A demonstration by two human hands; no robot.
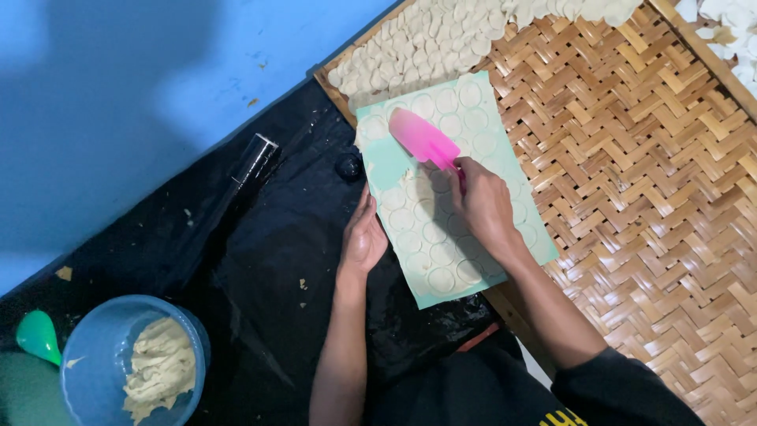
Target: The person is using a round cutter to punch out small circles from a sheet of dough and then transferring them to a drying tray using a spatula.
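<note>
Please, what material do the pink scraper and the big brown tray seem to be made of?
The pink flat scraper, held by the right hand, looks like smooth plastic or silicone: even colour, slight sheen. The large brown woven tray looks like matt bamboo strips, plaited in a herringbone pattern.

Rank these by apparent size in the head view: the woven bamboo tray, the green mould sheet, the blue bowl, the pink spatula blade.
1. woven bamboo tray
2. green mould sheet
3. blue bowl, though it lies nearer the camera
4. pink spatula blade

Home food workshop on a blue floor [158, 71]: woven bamboo tray [631, 197] of dough discs [426, 39], bowl of dough [134, 363].
</note>
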